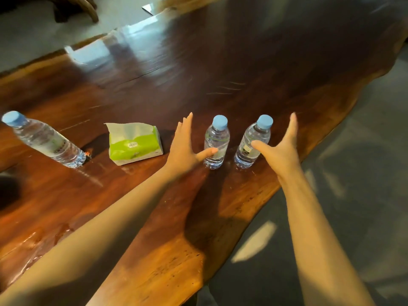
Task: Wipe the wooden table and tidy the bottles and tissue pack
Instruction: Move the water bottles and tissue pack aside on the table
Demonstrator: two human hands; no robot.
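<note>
Three clear water bottles with blue caps stand on the glossy wooden table point(154, 89). The left bottle point(44, 140) stands apart at the far left. A green and white tissue pack point(134, 143) lies between it and the other two. My left hand point(187, 146) is spread open just left of the middle bottle point(217, 143), with its thumb in front of the bottle. My right hand point(280, 149) is spread open just right of the right bottle point(254, 144), thumb in front of that bottle. Neither hand grips anything.
The table's wavy edge point(331, 129) runs along the right, close to the right bottle, with grey floor point(364, 173) beyond. A wet or shiny patch point(33, 250) lies on the near left of the table. Dark furniture point(75, 7) stands at the far left.
</note>
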